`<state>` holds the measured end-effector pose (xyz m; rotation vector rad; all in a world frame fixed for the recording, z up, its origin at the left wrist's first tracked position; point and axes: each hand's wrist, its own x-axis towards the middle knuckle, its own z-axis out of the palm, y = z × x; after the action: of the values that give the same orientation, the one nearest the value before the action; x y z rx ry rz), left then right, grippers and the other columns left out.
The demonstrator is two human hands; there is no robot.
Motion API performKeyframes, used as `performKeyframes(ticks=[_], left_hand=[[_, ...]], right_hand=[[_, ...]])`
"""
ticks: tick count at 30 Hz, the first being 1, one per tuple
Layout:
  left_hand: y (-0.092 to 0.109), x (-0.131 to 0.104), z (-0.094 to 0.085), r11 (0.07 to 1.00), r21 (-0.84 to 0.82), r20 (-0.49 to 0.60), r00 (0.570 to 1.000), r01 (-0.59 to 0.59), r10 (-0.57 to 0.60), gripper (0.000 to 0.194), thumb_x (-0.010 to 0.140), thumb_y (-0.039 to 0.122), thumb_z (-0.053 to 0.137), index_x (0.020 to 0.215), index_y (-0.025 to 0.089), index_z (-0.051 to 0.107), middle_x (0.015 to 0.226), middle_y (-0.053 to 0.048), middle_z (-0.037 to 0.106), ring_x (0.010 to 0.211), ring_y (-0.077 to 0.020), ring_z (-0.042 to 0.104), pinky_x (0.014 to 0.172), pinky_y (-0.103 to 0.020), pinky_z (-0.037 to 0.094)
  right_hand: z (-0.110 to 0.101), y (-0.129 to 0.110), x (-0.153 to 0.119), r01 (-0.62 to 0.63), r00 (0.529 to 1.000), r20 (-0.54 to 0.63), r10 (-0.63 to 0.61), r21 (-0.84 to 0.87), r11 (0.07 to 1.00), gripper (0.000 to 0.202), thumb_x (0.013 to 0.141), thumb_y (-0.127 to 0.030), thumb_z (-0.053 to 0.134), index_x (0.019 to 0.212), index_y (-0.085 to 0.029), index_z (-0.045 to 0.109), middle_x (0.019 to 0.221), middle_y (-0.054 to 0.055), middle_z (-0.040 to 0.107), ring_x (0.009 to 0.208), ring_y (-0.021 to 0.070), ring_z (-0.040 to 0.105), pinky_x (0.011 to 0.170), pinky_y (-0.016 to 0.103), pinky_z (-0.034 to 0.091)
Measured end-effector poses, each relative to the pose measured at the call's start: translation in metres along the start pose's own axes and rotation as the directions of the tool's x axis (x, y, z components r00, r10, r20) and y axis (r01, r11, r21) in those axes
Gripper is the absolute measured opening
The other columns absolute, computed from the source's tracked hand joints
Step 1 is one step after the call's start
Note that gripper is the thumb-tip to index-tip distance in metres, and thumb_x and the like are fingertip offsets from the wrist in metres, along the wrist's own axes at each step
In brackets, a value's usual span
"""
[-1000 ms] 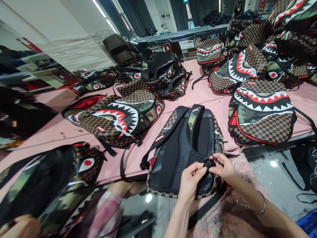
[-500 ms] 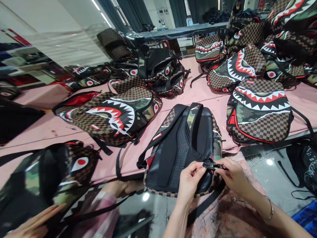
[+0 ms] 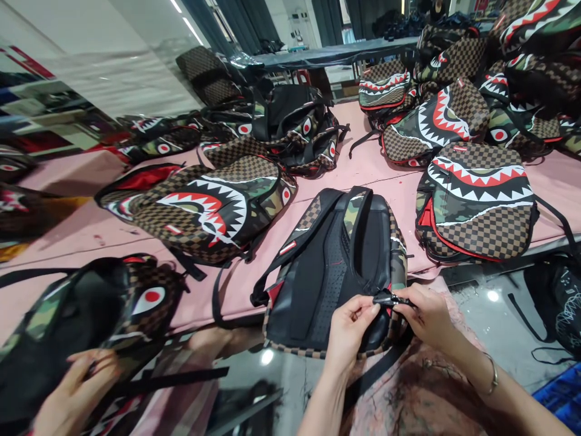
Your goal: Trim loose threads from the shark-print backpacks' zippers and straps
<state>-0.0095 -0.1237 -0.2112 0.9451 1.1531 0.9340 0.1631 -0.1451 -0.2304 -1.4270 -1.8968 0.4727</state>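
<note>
A backpack (image 3: 295, 309) with a black padded back and brown checkered edging lies back side up at the pink table's front edge. Over its lower right corner, both hands pinch a small black strap buckle (image 3: 385, 300). The fingers of my left hand (image 3: 348, 330) are closed on its left end. At its right end, my right hand (image 3: 429, 318) grips with thumb and fingertips; exactly how the webbing runs through the buckle is too small to tell. One shoulder strap (image 3: 355, 230) arches up from the back panel. A loose black webbing strap (image 3: 379, 372) hangs below my hands.
On the pink table (image 3: 363, 160) lie several shark-mouth backpacks, one (image 3: 481, 206) to the right and another (image 3: 213, 206) to the left. At lower left, a co-worker's hand (image 3: 77, 393) is over another backpack (image 3: 149, 315). A black bag (image 3: 556, 303) is at far right.
My hands stay almost in place, with the buckle turned slightly flatter between them. The co-worker's hand has changed from stretched fingers to a pinch, and their backpack has shifted slightly.
</note>
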Motion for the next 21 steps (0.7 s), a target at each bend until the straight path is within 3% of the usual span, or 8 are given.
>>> performKeyframes(ticks=[7, 10, 14, 17, 21], left_hand=[[0.001, 0.000, 0.000, 0.999, -0.022, 0.018, 0.999, 0.041, -0.041, 0.016, 0.063, 0.027, 0.071, 0.072, 0.013, 0.068, 0.067, -0.001, 0.061, 0.060, -0.0081, 0.050, 0.057, -0.017, 0.038], [-0.001, 0.001, 0.000, 0.997, -0.036, -0.007, 0.998, 0.063, -0.063, 0.020, 0.061, 0.028, 0.073, 0.072, 0.012, 0.067, 0.064, -0.001, 0.061, 0.056, -0.0073, 0.048, 0.054, -0.017, 0.037], [-0.005, 0.007, -0.001, 0.997, -0.059, -0.095, 0.994, 0.054, -0.059, 0.030, 0.060, 0.036, 0.073, 0.054, 0.011, 0.057, 0.043, 0.007, 0.040, 0.042, -0.0026, 0.029, 0.041, -0.016, 0.021], [-0.007, 0.012, 0.000, 0.985, -0.154, -0.128, 0.987, 0.078, -0.098, 0.043, 0.059, 0.039, 0.073, 0.046, 0.014, 0.041, 0.039, 0.010, 0.027, 0.038, -0.0011, 0.019, 0.039, -0.017, 0.013], [-0.006, 0.016, 0.003, 0.924, -0.328, -0.080, 0.969, 0.196, -0.233, 0.049, 0.054, 0.038, 0.075, 0.048, 0.018, 0.031, 0.040, 0.012, 0.023, 0.035, 0.0000, 0.017, 0.038, -0.016, 0.011]], right_hand=[[-0.003, 0.002, 0.000, 0.035, 0.999, 0.012, -0.034, -0.068, 0.997, 0.028, 0.089, -0.035, 0.041, 0.096, -0.020, 0.063, 0.074, 0.005, 0.061, 0.066, 0.0161, 0.055, 0.060, 0.025, 0.037], [-0.001, 0.001, 0.001, 0.013, 1.000, -0.012, -0.013, 0.007, 1.000, 0.024, 0.088, -0.032, 0.044, 0.092, -0.020, 0.064, 0.074, 0.005, 0.062, 0.067, 0.0159, 0.055, 0.062, 0.025, 0.039], [0.007, 0.003, 0.004, -0.175, 0.972, -0.089, 0.216, 0.337, 0.925, 0.017, 0.084, -0.029, 0.047, 0.086, -0.019, 0.061, 0.080, 0.003, 0.065, 0.075, 0.0159, 0.059, 0.067, 0.025, 0.045], [0.012, 0.006, 0.002, -0.272, 0.933, -0.097, 0.346, 0.437, 0.857, 0.017, 0.082, -0.032, 0.050, 0.086, -0.019, 0.059, 0.082, 0.003, 0.065, 0.076, 0.0165, 0.060, 0.067, 0.026, 0.048], [0.010, 0.008, -0.005, -0.159, 0.973, -0.115, 0.199, 0.286, 0.945, 0.018, 0.084, -0.030, 0.048, 0.093, -0.019, 0.059, 0.086, 0.004, 0.064, 0.079, 0.0165, 0.059, 0.069, 0.026, 0.045]])
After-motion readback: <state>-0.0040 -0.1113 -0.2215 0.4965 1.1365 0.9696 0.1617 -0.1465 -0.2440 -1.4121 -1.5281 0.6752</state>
